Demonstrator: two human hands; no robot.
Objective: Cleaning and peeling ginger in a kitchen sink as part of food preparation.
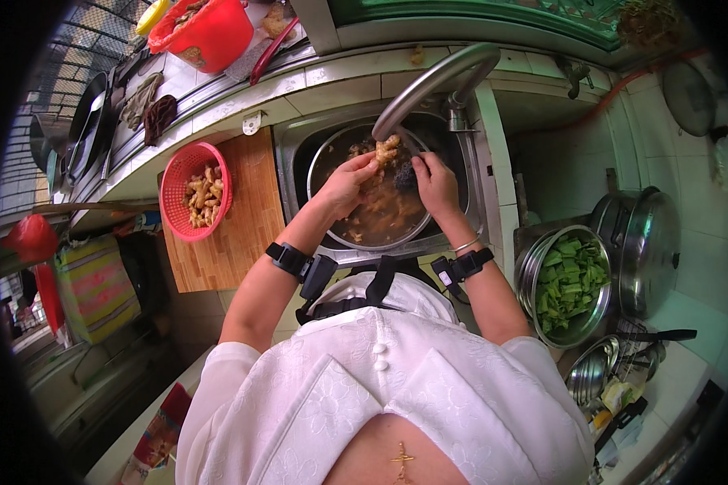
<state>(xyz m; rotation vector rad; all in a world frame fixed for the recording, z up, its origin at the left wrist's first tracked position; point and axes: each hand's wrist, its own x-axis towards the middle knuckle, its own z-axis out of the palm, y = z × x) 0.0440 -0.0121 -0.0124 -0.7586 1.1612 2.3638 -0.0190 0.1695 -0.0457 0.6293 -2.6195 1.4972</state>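
Note:
My left hand (347,187) grips a knobbly piece of ginger root (387,149) just under the spout of the steel faucet (428,79). Close beside it, my right hand (438,187) pinches a slim, brownish tool (407,140) whose exact kind I cannot tell. Both hands are over a round metal basin (421,229) of cloudy brown water, set in a stainless steel sink (477,212). More ginger lies under the water. A dark, mesh-like scouring ball (405,176) is beside my right fingers; whether they touch it is unclear.
Left of the sink, a pink plastic colander (168,203) with ginger pieces rests on a wooden board (252,242). To the right stand a metal bowl of cut green leaves (573,282) and a large lidded pot (648,254). A red bucket (221,39) is on the back ledge.

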